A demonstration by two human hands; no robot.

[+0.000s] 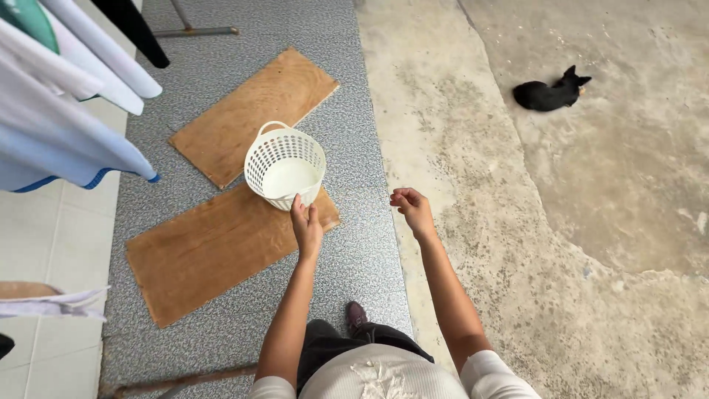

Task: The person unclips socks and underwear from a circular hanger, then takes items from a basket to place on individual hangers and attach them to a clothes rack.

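One white basket (284, 165), empty, gripped at near rim by left hand (306, 225), above two wooden boards (221, 222) on grey floor mat (354, 251). Right hand (413, 209) loosely curled, holding nothing. Clothes (66, 111) hang on left; judged hanging done.

— Where's the basket (284, 164)?
— On the two boards, straddling the far board (251, 111) and the near board (214, 247), just ahead of the left hand (306, 225).
— And right of that?
— Right hand (413, 210), apart from the basket; cat (550, 94) well beyond, far right
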